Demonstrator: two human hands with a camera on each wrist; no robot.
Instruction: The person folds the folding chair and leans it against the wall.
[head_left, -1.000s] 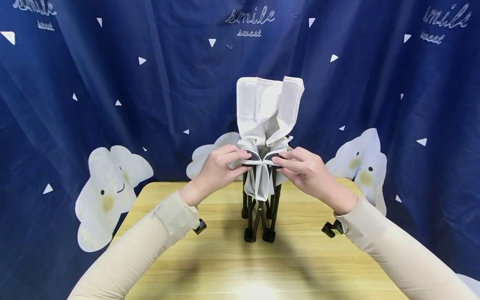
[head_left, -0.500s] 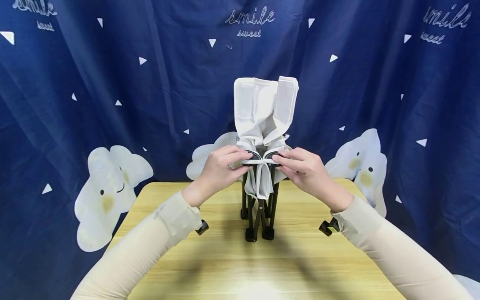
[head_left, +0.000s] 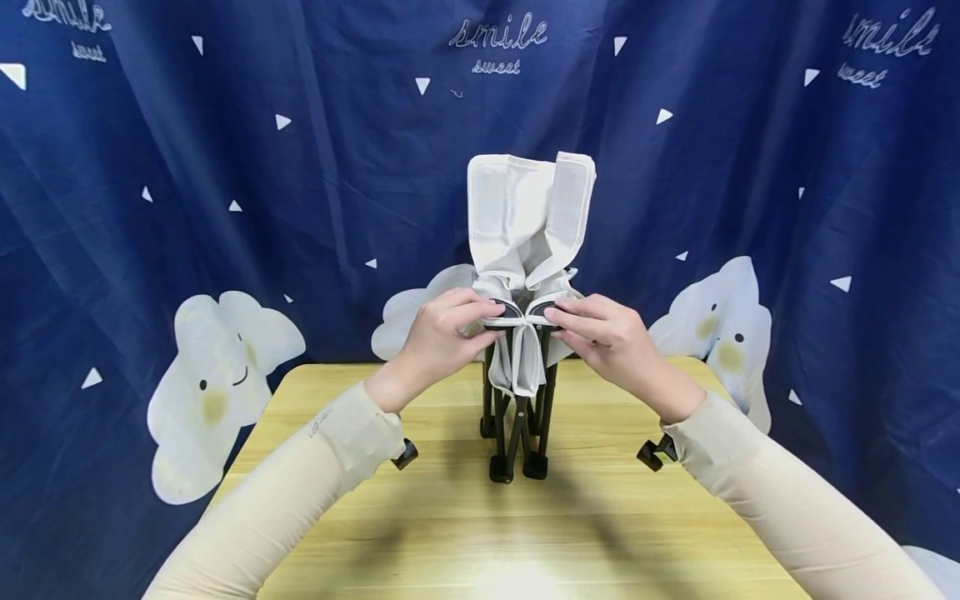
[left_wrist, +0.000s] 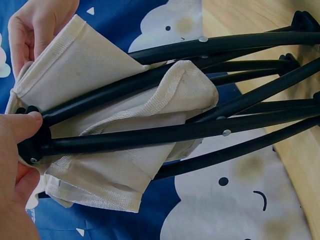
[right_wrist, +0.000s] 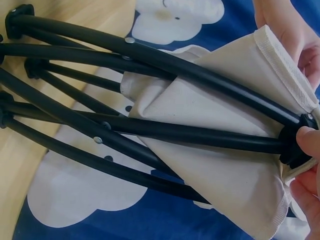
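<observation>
A folding chair with white fabric (head_left: pixel 491 200) and crossed black tube legs (head_left: pixel 517 442) stands nearly folded on the table, its fabric bunched between the tubes and its backrest rising behind. My left hand (head_left: pixel 442 329) pinches the chair's near left corner, thumb below and fingers on top. At the near right corner, my right hand (head_left: pixel 618 337) holds the same way. In the left wrist view the left thumb lies against a black plastic joint (left_wrist: pixel 42 132). The right wrist view has the right thumb on the matching joint (right_wrist: pixel 295 145). The two corners almost touch.
The chair's feet rest on a light wooden table (head_left: pixel 420 533). Behind hangs a dark blue curtain (head_left: pixel 360 167) with clouds, triangles and lettering. Black camera mounts (head_left: pixel 405 454) are strapped at both wrists.
The chair has shifted slightly left, its backrest most visibly, in the first half second. Both hands keep their hold on the corners. Since then hardly anything has moved.
</observation>
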